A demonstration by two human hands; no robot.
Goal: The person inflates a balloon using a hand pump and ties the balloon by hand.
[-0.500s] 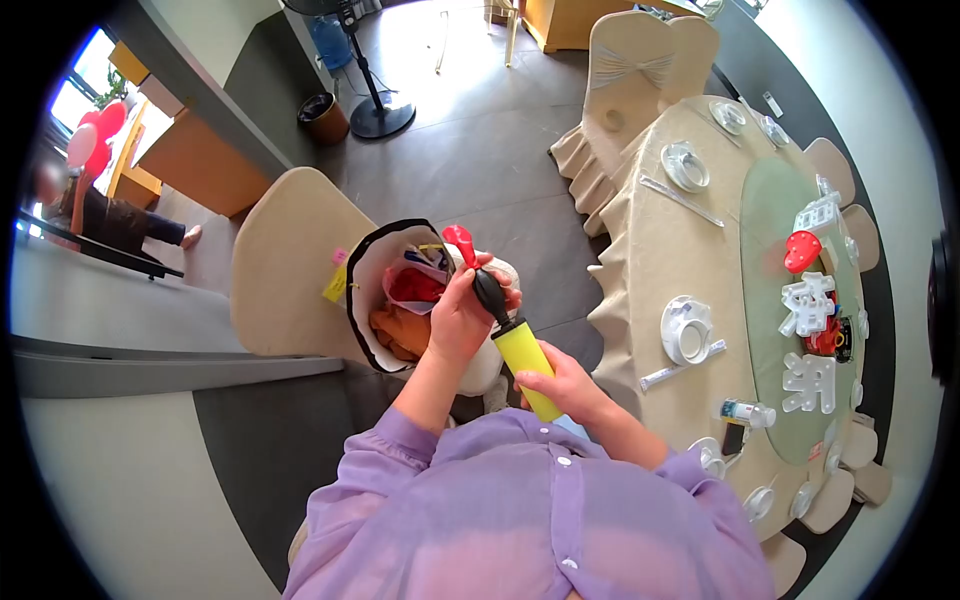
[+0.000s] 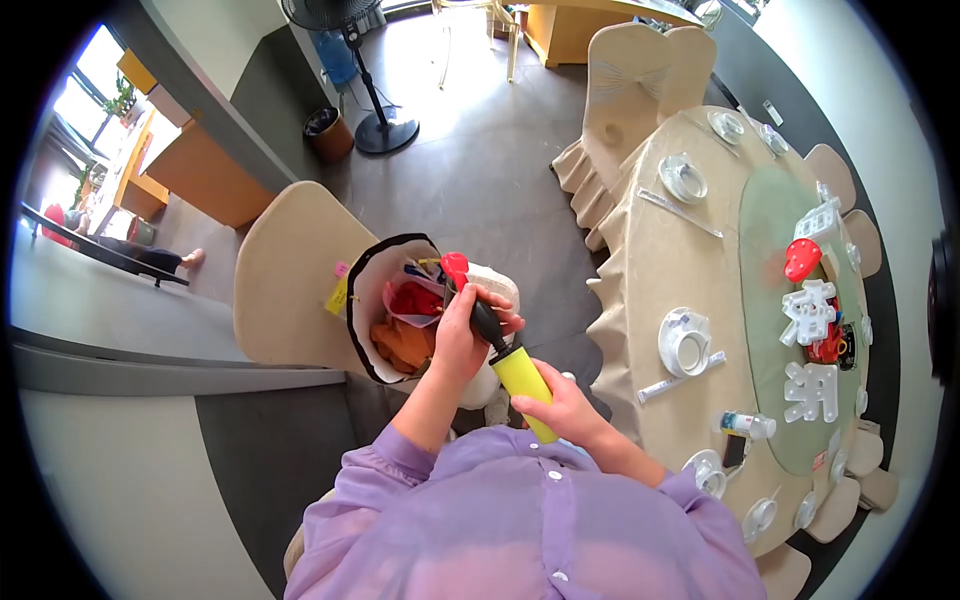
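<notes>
In front of my chest I see a yellow balloon pump [image 2: 522, 376] with a black nozzle end [image 2: 486, 322]. My right hand [image 2: 566, 408] is closed around its yellow barrel. My left hand [image 2: 460, 338] is closed at the nozzle end, pinching a limp red balloon [image 2: 455, 268] there; its fingers partly hide how far the balloon sits on the nozzle. Just left of that hand, a white bag with a black rim [image 2: 363, 285] stands open on a chair, with red and orange items inside.
A round table [image 2: 640, 290] with wrapped tableware, white letter-shaped pieces [image 2: 810, 390] and a red heart [image 2: 802, 259] stands on the right. A beige chair [image 2: 290, 270] is at left. Ahead are a bin [image 2: 328, 135] and a standing fan [image 2: 385, 133]. A person [image 2: 140, 258] is beyond the partition.
The red balloon's tip has dropped slightly toward my left hand, and both hands keep their grip. Beyond the partition the person has lowered, and the pink and red balloons there are mostly out of sight.
</notes>
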